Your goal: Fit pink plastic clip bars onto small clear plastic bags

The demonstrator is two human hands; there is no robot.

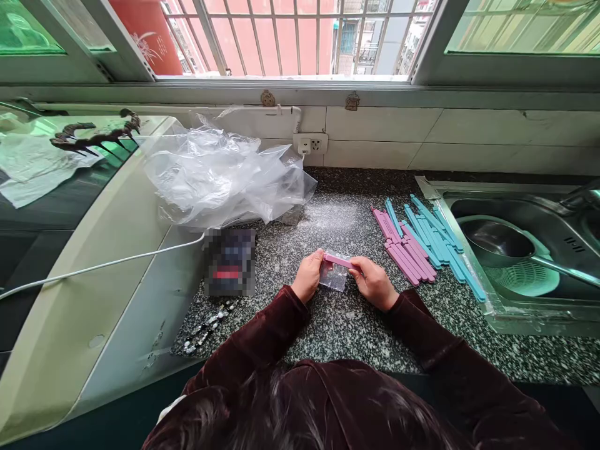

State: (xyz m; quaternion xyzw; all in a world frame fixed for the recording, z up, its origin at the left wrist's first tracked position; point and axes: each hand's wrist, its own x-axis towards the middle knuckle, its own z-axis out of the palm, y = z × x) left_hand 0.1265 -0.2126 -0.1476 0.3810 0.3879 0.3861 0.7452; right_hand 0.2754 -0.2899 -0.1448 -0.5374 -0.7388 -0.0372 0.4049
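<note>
Above the counter, my left hand (308, 275) is closed on the left end of a pink bag clip (338, 260), with a corner of a small clear plastic bag (333, 279) at its fingertips. My right hand (375, 282) pinches the clip's right end between thumb and fingers. The clip lies across the upper part of the bag, and the bag hangs below it. Whether the clip is fastened, I cannot tell. To the right of my right hand lie a pile of pink bag clips (407, 259) and a pile of blue bag clips (434, 234).
Crumpled clear plastic bags (225, 175) fill the back left of the speckled counter (285, 340). A blurred dark phone-like object (229, 262) lies left, with a white cable (103, 265) running to it. At right, a metal sink (510, 312) holds a pan (497, 239) and a green basket (529, 281).
</note>
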